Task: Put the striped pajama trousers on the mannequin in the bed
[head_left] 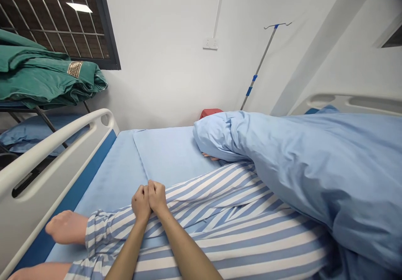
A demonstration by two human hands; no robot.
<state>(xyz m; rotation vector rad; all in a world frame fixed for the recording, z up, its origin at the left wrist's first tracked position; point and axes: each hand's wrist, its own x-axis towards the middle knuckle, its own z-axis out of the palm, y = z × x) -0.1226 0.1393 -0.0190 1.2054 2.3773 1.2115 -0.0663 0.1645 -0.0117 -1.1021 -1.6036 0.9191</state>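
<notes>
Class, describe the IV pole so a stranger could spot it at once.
Find the hospital bed's white side rail, then look past the rumpled blue quilt to the wall. There stands a thin metal IV pole with blue bands and a hooked crossbar, right of the white wall socket.

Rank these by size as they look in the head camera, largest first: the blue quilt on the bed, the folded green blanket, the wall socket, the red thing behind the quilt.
Largest: blue quilt.
Next: folded green blanket.
Smallest: wall socket and red thing look about alike, so I won't rank them; the quilt partly hides the red thing.
</notes>
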